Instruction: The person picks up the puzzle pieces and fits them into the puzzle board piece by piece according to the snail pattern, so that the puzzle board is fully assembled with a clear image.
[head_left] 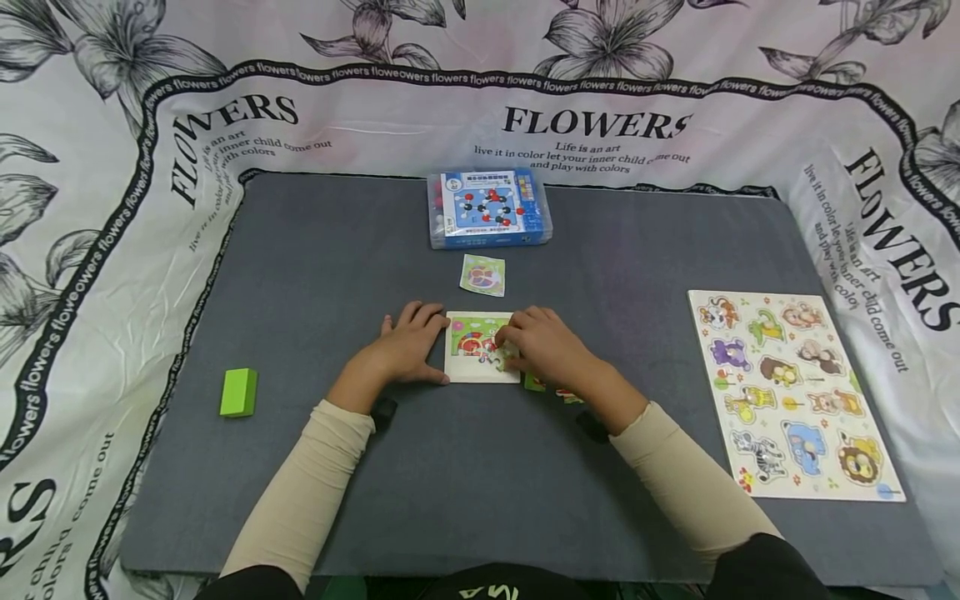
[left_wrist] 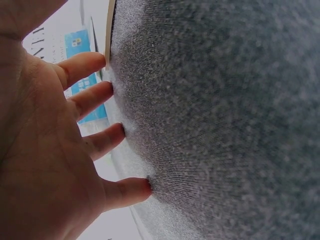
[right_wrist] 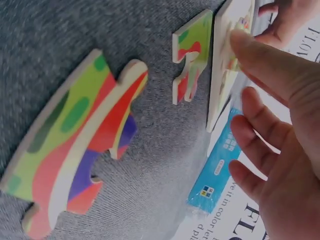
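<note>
A small wooden puzzle board (head_left: pixel 480 377) lies mid-table, its left part filled with a colourful picture. My left hand (head_left: pixel 411 346) rests at the board's left edge, fingers spread on the cloth; the left wrist view shows a fingertip against the board's edge (left_wrist: pixel 108 40). Over the board's right part, my right hand (head_left: pixel 551 346) pinches a small greenish puzzle piece (right_wrist: pixel 233 63) between thumb and forefinger, mostly hidden by the thumb. Two loose puzzle pieces lie near that hand: a smaller green and red one (right_wrist: pixel 200 42) and a larger striped one (right_wrist: pixel 65 145).
A square picture card (head_left: pixel 482 275) lies beyond the board, with a blue plastic box (head_left: pixel 491 208) behind it. At far left sits a green block (head_left: pixel 238 392). A large animal puzzle board (head_left: pixel 795 396) lies at right, on the grey table (head_left: pixel 480 483).
</note>
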